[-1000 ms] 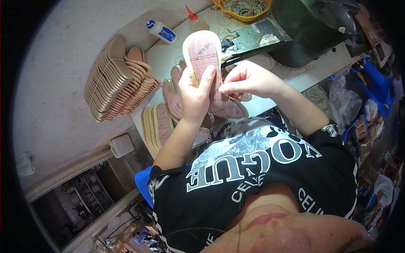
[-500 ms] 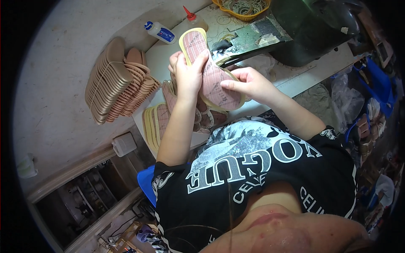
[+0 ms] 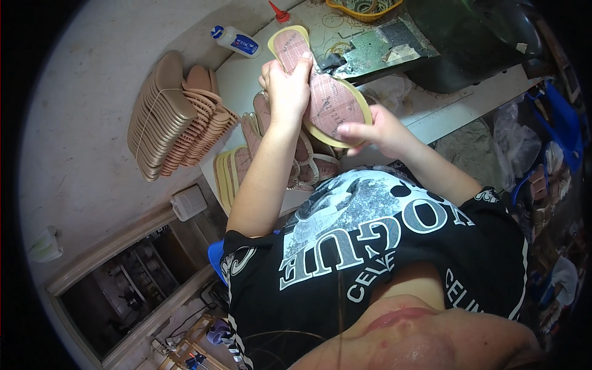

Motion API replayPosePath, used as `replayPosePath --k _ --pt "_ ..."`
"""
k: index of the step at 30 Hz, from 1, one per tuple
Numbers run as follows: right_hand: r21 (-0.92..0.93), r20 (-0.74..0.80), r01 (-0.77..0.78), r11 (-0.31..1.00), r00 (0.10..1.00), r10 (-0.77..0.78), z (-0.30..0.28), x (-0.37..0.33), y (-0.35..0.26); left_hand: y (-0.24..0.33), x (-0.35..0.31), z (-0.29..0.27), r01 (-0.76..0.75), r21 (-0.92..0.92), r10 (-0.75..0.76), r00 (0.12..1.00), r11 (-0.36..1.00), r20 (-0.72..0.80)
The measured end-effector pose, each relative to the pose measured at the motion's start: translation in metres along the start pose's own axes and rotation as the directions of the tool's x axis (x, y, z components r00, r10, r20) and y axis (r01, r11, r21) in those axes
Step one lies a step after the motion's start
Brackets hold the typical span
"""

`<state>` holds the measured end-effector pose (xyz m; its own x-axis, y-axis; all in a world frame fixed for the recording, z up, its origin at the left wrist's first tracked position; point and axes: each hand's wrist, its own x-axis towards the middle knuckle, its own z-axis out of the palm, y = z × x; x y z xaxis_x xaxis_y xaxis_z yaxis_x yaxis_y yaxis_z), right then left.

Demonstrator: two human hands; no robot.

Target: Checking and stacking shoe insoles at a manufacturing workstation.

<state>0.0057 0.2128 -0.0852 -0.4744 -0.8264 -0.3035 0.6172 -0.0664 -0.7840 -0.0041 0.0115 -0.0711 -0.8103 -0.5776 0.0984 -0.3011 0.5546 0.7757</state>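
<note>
A: Pale wall point(image 3: 86, 111) over on the far left, a dark framed opening point(image 3: 123, 290) below it, and here's a banded bundle of brown soles point(image 3: 161, 117), packed tight.

B: Across to the white table point(image 3: 246, 77) now: a white bottle point(image 3: 234, 41) with a blue cap at the far side, a row of yellow-edged soles point(image 3: 225, 179) at the near side.

A: And the left hand point(image 3: 285, 89) — fingers curled round the narrow part of a pink sole, thumb pressed on its face. How far the fingers reach underneath, I can't tell.

B: Where's that pink sole point(image 3: 336, 105) sitting?

A: Up off the table, between both hands, narrow end pointing away, wide end nearer the black shirt point(image 3: 370, 246).

B: How does it handle, would you say?

A: Light, I'd judge, thin and bendy yet springy. The face looks smooth, maybe a touch slippery. That yellow rim could crease, so I'd grip flat across both faces, at the waist and the broad end.

B: Which is about where the right hand point(image 3: 373, 131) is — pinching the wide end's edge, thumb on top, the other fingers partly hidden behind.

A: Further right, a green metal plate point(image 3: 391, 46), then clear plastic bags point(image 3: 515, 139).
</note>
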Motion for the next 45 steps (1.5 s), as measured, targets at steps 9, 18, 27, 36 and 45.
replayPosePath --k 9,18,27,36,45 --pt "0.186 -0.055 0.06 0.981 0.997 -0.051 0.027 0.001 0.0 -0.021 0.027 -0.007 0.211 -0.105 -0.186 0.961 0.972 0.205" --pt "0.224 -0.125 0.144 0.964 0.985 -0.118 0.038 0.027 -0.013 -0.003 0.062 -0.04 -0.534 -0.02 0.455 0.7 0.845 0.55" --pt "0.229 -0.189 0.121 0.966 0.979 -0.078 0.042 0.03 -0.023 0.011 0.077 -0.055 -0.189 0.061 0.035 0.469 0.98 0.882" --pt "0.052 0.151 -0.038 0.998 0.988 0.03 0.03 0.012 -0.014 0.024 -0.001 -0.094 -0.464 -0.069 0.423 0.724 0.883 0.545" --pt "-0.059 0.231 0.016 0.998 0.973 -0.002 0.025 -0.01 -0.011 0.027 -0.048 -0.106 -0.428 -0.082 0.423 0.814 0.9 0.398"
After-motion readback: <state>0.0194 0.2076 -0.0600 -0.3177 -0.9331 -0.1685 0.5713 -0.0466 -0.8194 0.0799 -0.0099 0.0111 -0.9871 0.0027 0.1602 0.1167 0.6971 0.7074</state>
